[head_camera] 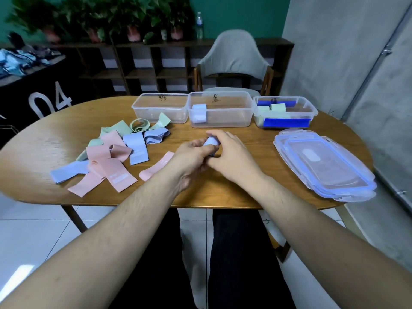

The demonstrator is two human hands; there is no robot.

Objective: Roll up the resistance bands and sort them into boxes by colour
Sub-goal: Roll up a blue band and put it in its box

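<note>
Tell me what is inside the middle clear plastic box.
The middle clear plastic box holds rolled pale-blue bands at its left end; how many cannot be told.

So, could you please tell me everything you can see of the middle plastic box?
The middle box is a clear, lidless plastic tub standing upright on the wooden table, between two similar boxes. A dark handwritten mark shows on its far wall. Inside, at its left end, lie pale blue rolled bands; otherwise its floor looks bare.
</note>
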